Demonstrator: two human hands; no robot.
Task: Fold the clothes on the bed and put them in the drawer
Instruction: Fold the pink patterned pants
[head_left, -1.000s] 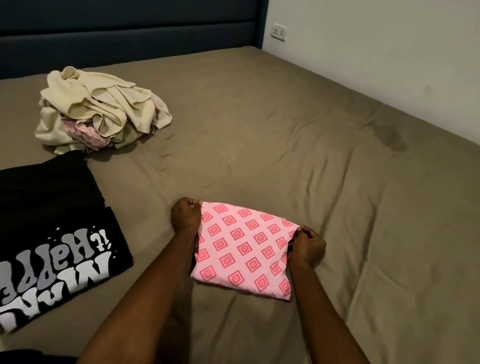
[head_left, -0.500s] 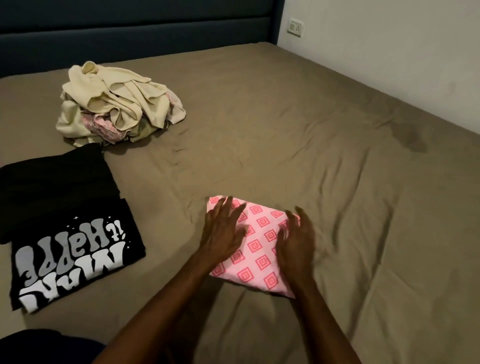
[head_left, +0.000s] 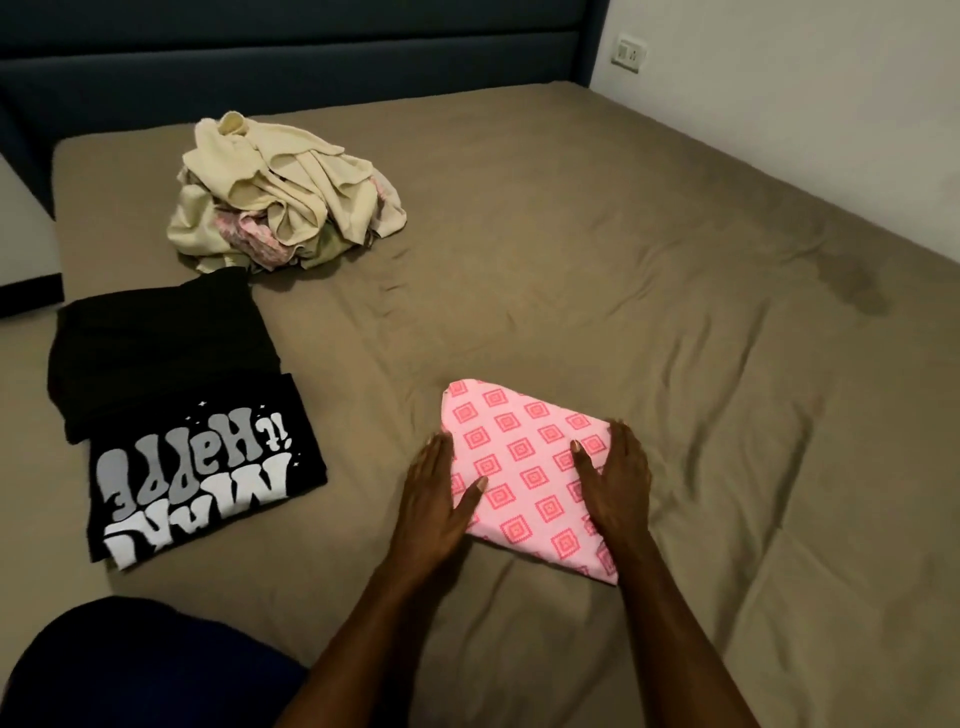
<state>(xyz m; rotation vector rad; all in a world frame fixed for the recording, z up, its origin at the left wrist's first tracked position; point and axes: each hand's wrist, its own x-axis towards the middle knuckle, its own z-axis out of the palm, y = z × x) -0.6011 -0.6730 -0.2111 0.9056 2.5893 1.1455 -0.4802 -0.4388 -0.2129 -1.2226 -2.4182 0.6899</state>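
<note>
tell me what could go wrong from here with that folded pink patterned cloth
The folded pink diamond-patterned cloth is only flanked by the flat left hand and right hand, not gripped, so a careless lift could let its layers spring open. Sliding it might drag the wrinkled brown bedsheet and skew the fold. The unfolded cream clothes pile touches the folded black garment; pulling from it may disturb that stack.

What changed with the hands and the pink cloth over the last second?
Both hands let go of the pink cloth's far corners. The left hand and right hand then flattened and slid outward to its side edges. The cloth stayed folded on the bed; the black shirt and pile lay untouched.
</note>
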